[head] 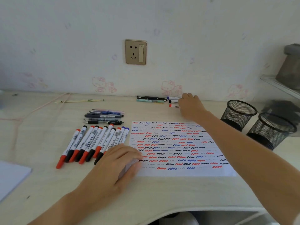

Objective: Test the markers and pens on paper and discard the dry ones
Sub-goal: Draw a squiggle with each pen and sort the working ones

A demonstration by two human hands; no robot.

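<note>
A white paper covered in red, blue and black squiggles lies in the middle of the desk. My left hand rests flat on its left edge, fingers relaxed, next to a row of several red-, black- and blue-capped whiteboard markers. Several pens lie above that row. My right hand reaches to the back of the desk by the wall. Its fingertips pinch a red-capped marker, which is blurred. A blue-capped marker and a black-capped marker lie just behind it, their barrels hidden by my fingers.
A few dark pens lie along the wall left of my right hand. Two black mesh pen cups stand at the right. A ruler lies at the back left, and a white pad sits at the left edge.
</note>
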